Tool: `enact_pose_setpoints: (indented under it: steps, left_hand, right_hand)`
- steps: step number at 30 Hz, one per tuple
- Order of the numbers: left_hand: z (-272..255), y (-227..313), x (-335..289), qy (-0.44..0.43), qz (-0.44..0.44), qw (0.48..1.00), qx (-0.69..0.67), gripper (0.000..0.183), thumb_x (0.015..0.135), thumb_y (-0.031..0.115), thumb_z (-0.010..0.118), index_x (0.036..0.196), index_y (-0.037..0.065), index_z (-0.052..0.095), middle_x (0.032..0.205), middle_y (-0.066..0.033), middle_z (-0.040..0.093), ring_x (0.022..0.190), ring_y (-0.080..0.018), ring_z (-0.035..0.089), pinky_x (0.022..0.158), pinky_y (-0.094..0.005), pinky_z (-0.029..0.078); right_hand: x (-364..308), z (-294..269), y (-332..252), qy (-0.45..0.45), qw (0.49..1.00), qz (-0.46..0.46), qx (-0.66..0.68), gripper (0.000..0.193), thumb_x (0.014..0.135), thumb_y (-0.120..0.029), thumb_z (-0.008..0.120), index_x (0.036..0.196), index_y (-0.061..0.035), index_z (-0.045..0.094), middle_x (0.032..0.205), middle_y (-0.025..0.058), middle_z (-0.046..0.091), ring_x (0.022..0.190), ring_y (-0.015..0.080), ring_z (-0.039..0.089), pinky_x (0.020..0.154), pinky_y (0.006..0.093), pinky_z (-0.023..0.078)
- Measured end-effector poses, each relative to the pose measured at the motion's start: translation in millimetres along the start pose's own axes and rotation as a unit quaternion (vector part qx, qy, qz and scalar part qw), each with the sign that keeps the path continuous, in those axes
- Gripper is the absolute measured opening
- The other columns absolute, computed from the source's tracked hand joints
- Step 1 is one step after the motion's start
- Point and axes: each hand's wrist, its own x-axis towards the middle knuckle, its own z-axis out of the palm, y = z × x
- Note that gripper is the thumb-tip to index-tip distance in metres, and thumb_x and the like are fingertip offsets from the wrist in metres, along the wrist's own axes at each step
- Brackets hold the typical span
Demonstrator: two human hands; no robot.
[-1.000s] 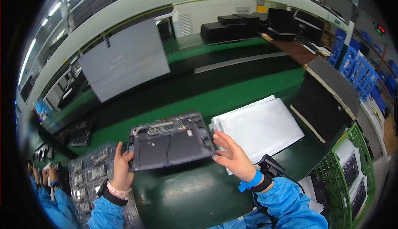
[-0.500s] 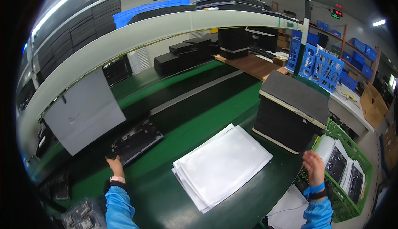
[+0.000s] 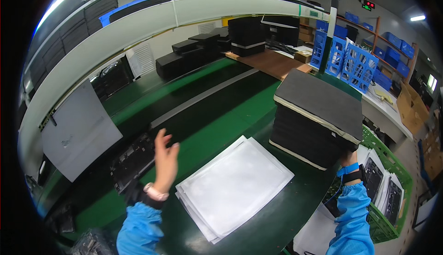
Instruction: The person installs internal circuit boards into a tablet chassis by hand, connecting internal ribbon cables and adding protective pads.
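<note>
My left hand (image 3: 167, 163) is raised over the green work surface, fingers apart and holding nothing. Partly behind it lies a flat black laptop-like panel with small metal parts (image 3: 131, 160). My right hand (image 3: 349, 158) is at the lower right corner of a large black box (image 3: 307, 133) topped by a dark grey lid with pale edges. That hand's fingers are hidden by the box, so their grip does not show. Between my arms rests a stack of white sheets (image 3: 235, 186), its edges slightly uneven.
At the right stands a green crate (image 3: 385, 234) holding white sheets and black panels. A grey-white board (image 3: 80, 133) hangs at the left. Blue plastic racks (image 3: 357, 68) and black boxes (image 3: 184, 59) stand farther back. A clear bag of parts (image 3: 94, 243) lies near left.
My left hand has left the black panel and moved right and up, its fingers now spread. My right hand has gone from beside the crate to the box's corner. The view has shifted slightly.
</note>
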Motion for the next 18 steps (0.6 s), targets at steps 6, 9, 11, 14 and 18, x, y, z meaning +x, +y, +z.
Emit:
enact_pose_setpoints:
  steps: [6,9,11,14,18]
  left_hand:
    - [187,44,31,-0.22,-0.249,0.873,-0.358,0.057,0.093,0.043,0.046,0.137,0.009,0.033,0.132,-0.0164,0.041,0.124,-0.0269,0.037,0.103,-0.0421,0.03]
    - [253,51,27,-0.228,-0.338,0.813,-0.416,0.075,0.089,0.062,0.04,0.139,0.006,0.029,0.143,-0.0168,0.03,0.132,-0.0343,0.026,0.108,-0.0462,0.022]
    - [301,38,14,-0.221,-0.304,0.81,-0.45,0.074,0.091,0.06,0.035,0.137,0.002,0.031,0.145,-0.0152,0.028,0.133,-0.0301,0.027,0.109,-0.0409,0.02]
    - [320,8,9,-0.253,-0.271,0.842,-0.392,0.062,0.097,0.05,0.032,0.134,0.0,0.038,0.141,-0.011,0.036,0.128,-0.021,0.034,0.107,-0.0303,0.025]
    - [307,26,1,-0.302,-0.271,0.816,-0.412,0.062,0.097,0.046,0.031,0.139,-0.001,0.032,0.147,-0.0096,0.028,0.133,-0.0206,0.028,0.109,-0.0299,0.018]
  right_hand:
    - [-29,58,-22,-0.006,0.986,0.145,0.088,0.065,0.079,-0.06,0.055,0.123,-0.0125,0.053,0.119,0.0075,0.057,0.114,0.0283,0.049,0.097,0.0509,0.037]
    - [-25,51,-9,0.034,0.98,0.171,0.095,0.055,0.08,-0.059,0.052,0.112,-0.0155,0.06,0.106,0.0038,0.063,0.105,0.0247,0.055,0.091,0.0502,0.041]
    - [-15,20,0,0.127,0.971,0.192,0.064,0.048,0.081,-0.058,0.051,0.104,-0.0174,0.063,0.099,0.0011,0.065,0.094,0.0213,0.058,0.082,0.0454,0.044]
    - [-35,51,-22,0.023,0.971,0.228,0.064,0.051,0.083,-0.058,0.048,0.109,-0.0165,0.061,0.106,0.0023,0.063,0.099,0.0229,0.056,0.084,0.0424,0.044]
    - [-40,49,-16,0.046,0.983,0.177,0.018,0.068,0.082,-0.061,0.05,0.133,-0.0157,0.044,0.136,0.0057,0.046,0.124,0.0339,0.042,0.1,0.0612,0.027]
